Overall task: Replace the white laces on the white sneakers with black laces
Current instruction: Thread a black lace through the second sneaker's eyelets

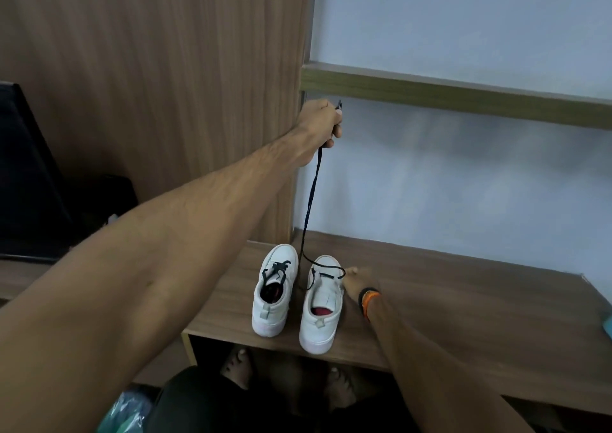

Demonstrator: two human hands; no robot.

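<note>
Two white sneakers stand side by side on a low wooden bench (463, 300), toes pointing away from me. The left sneaker (274, 288) carries a black lace across its eyelets. A long black lace (311, 197) runs taut from the front eyelets of the right sneaker (323, 303) up to my left hand (319, 119). That hand is raised high and grips both lace ends, whose tips stick out above the fist. My right hand (356, 280) rests against the right side of the right sneaker; its fingers are mostly hidden and blurred. An orange-and-black band sits on that wrist.
A tall wooden cabinet panel (165, 84) stands behind and left of the bench. A wooden rail (447, 93) crosses the pale wall above. A dark object (29, 184) sits at far left. My bare feet (238, 363) show under the bench. A teal item (607, 325) lies at the right edge.
</note>
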